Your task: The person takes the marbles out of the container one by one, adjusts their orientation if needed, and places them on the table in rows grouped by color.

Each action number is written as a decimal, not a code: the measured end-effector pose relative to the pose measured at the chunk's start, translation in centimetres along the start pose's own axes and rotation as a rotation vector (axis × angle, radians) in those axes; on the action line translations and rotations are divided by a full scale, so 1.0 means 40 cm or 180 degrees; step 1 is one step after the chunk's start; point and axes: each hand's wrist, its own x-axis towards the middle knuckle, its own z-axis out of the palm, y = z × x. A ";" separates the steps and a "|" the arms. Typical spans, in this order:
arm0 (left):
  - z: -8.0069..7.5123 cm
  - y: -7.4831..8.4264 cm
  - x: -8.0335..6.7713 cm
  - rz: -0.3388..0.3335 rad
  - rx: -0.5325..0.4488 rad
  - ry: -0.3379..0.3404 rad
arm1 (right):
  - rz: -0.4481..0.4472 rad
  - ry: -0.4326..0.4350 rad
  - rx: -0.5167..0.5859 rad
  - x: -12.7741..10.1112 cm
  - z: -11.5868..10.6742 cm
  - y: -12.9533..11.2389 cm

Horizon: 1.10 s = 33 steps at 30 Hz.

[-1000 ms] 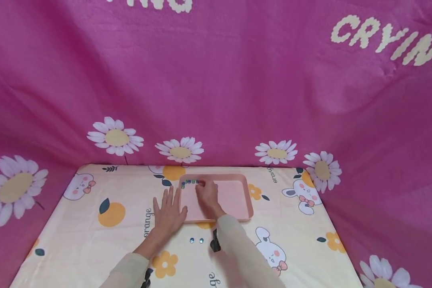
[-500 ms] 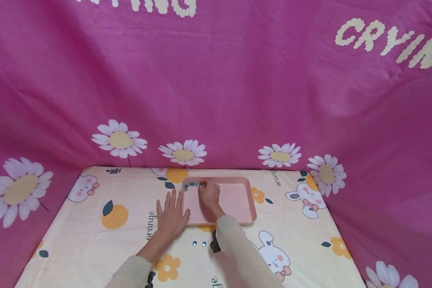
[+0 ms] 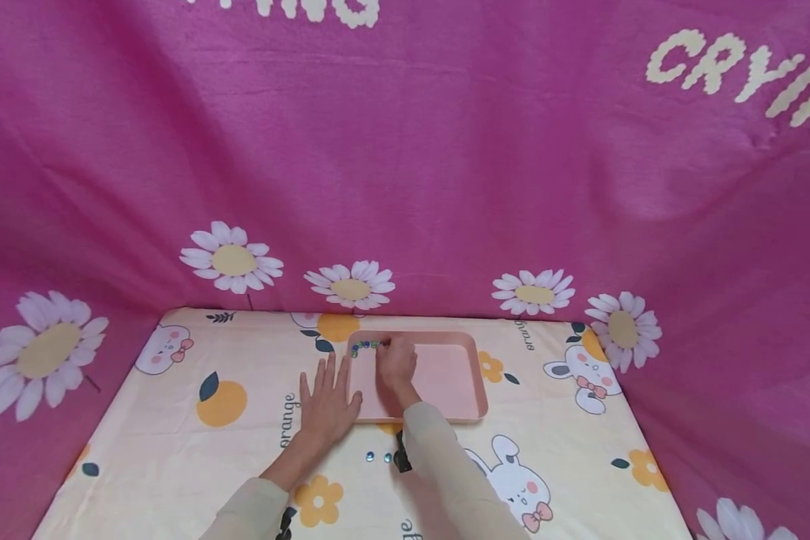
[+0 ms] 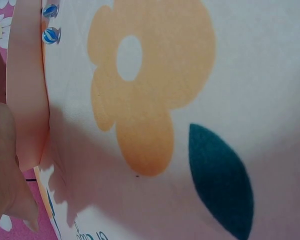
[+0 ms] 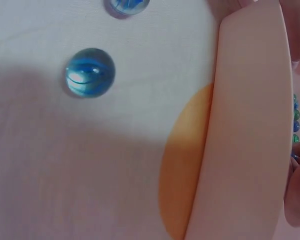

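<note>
In the head view, my right hand (image 3: 397,364) reaches into a shallow pink tray (image 3: 448,382), its fingertips close to the back wall. Thumb and fingers pinch a dark blue marble (image 5: 294,155), mostly hidden, at the right end of a line of marbles (image 3: 367,345). That line of green and blue glass marbles runs along the back wall and bends round the back left corner. My left hand (image 3: 327,409) lies with fingers spread at the tray's left side, its thumb over the front left corner.
Two clear marbles with blue swirls, a left one (image 3: 370,456) and a right one (image 3: 388,457), lie on the patterned tablecloth (image 3: 155,442) in front of the tray. A magenta curtain (image 3: 432,187) hangs behind the table.
The head view has shifted slightly, so the scene sits a little farther right. Both hands keep their places at the tray, and the marbles have not visibly moved.
</note>
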 end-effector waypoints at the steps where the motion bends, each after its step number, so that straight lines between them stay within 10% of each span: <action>1: 0.000 0.001 0.000 0.0003 0.0013 -0.0005 | 0.0005 -0.0002 -0.0052 0.000 -0.002 0.000; 13: 0.001 0.008 0.001 0.0014 0.0021 0.0005 | 0.0016 -0.0030 0.0004 -0.002 -0.014 0.005; 33: -0.006 0.007 0.000 -0.0020 -0.0054 -0.0091 | -0.0344 -0.0330 0.1222 -0.052 -0.100 0.044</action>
